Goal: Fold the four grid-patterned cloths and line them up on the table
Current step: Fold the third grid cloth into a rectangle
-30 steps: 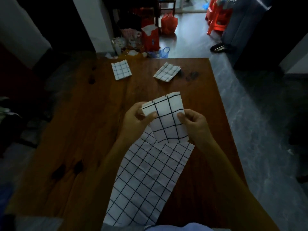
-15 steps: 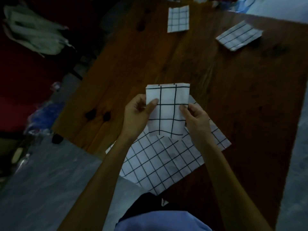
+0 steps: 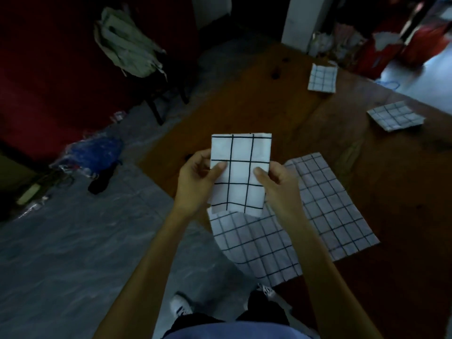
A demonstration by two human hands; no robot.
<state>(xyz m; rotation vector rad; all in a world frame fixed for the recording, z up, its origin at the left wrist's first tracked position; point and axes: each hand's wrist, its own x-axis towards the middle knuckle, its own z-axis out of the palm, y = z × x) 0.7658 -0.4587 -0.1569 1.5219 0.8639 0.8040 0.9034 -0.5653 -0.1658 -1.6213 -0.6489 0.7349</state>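
Both of my hands hold a folded white cloth with a wide black grid (image 3: 241, 172) up in the air above the table's near corner. My left hand (image 3: 195, 182) pinches its left edge and my right hand (image 3: 276, 184) pinches its right edge, thumbs on top. Beneath it an unfolded fine-grid cloth (image 3: 313, 216) lies flat on the wooden table (image 3: 281, 111), one corner hanging over the edge. Two folded grid cloths rest farther off: one (image 3: 322, 78) near the far edge, another (image 3: 395, 116) to its right.
A chair with a pale garment (image 3: 127, 48) draped over it stands left of the table. A blue bag (image 3: 95, 150) and clutter lie on the grey floor. Red bags (image 3: 381, 52) and a white pillar (image 3: 302, 23) stand beyond the table's far end.
The view has swung left and I stand off the table's corner now. The folded cloth stays held in both hands, squared up and upright.
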